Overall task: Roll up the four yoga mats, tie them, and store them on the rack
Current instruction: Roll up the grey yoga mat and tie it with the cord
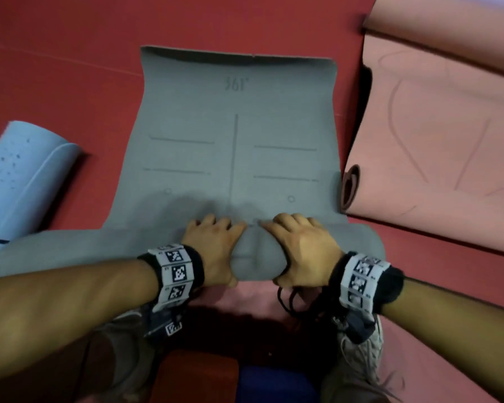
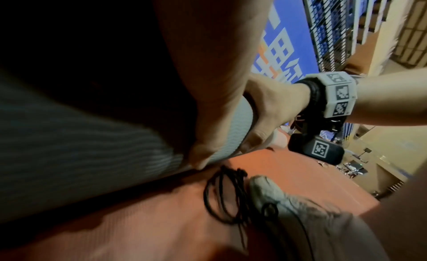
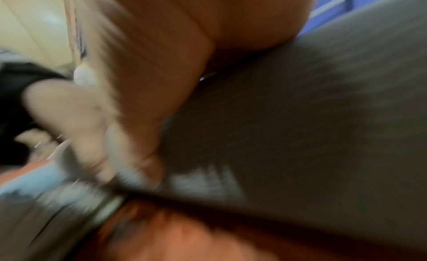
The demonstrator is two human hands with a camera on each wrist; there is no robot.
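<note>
While red floor point(image 1: 70, 68) lies ahead, both hands' fingers point(image 1: 208, 221) clasp the grey mat point(image 1: 236, 126) roll.

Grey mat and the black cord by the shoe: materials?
Grey mat: looks like soft matte foam or rubber; it dents under the left hand and right hand, and the left wrist view shows a fine ribbed texture. Black cord: thin and limp, lying in loose loops, probably elastic or woven string; I can't tell which.

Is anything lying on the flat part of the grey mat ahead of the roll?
Nothing visible. Both the left hand and right hand grip the roll, and the flat stretch of the grey mat ahead carries only printed lines.
</note>
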